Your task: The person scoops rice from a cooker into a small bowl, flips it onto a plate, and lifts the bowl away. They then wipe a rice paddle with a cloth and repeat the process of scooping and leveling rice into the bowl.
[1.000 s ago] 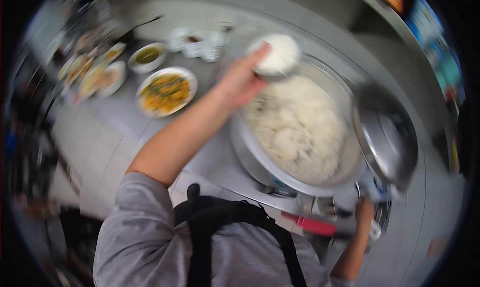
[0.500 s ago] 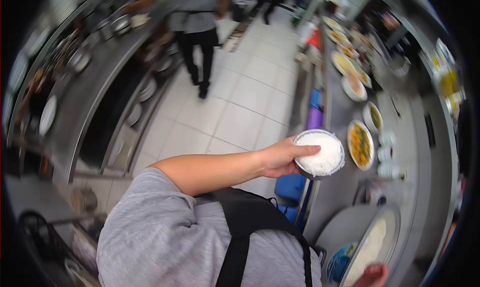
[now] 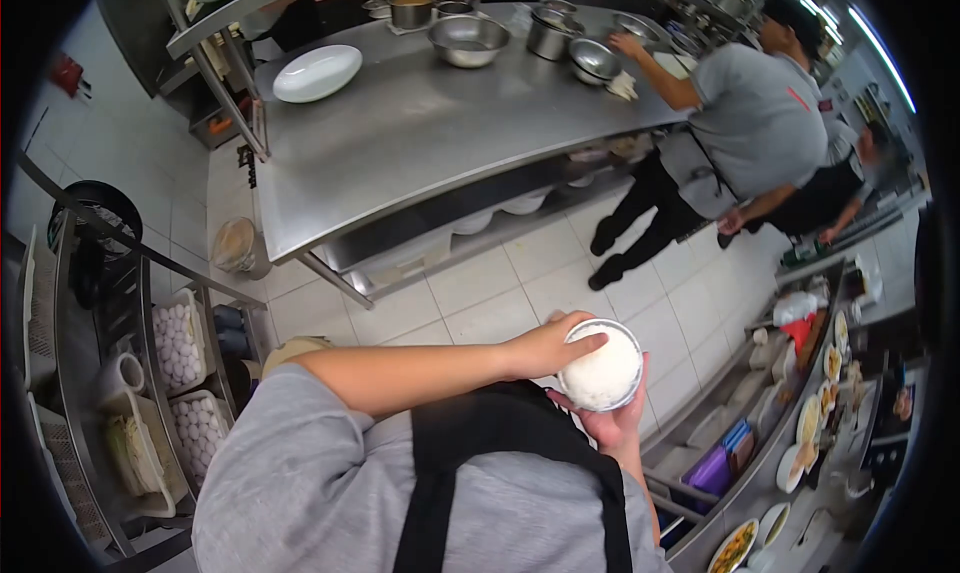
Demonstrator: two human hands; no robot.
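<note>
— Where is the bowl of rice [image 3: 601,364]?

— Just right of the frame's centre, in front of the chest. The left hand [image 3: 548,345] closes over its upper rim, thumb laid on the rice, likely to steady the heap. The right hand [image 3: 612,426] cups it from underneath, fingers curled up its side.

— And the arms?

— The left forearm runs level across the body; the right rises from below.

— Around them?

— A steel worktop [image 3: 400,133] with a white plate [image 3: 317,73] at upper left; a co-worker [image 3: 735,123] leans over it at upper right.

Item count, kitchen view

Showing: one rice bowl [image 3: 601,366], two hands [image 3: 545,345] [image 3: 612,425] holding it, one white plate [image 3: 317,73], two egg trays [image 3: 178,346] [image 3: 198,428], two co-workers [image 3: 740,123] [image 3: 835,188].
</note>
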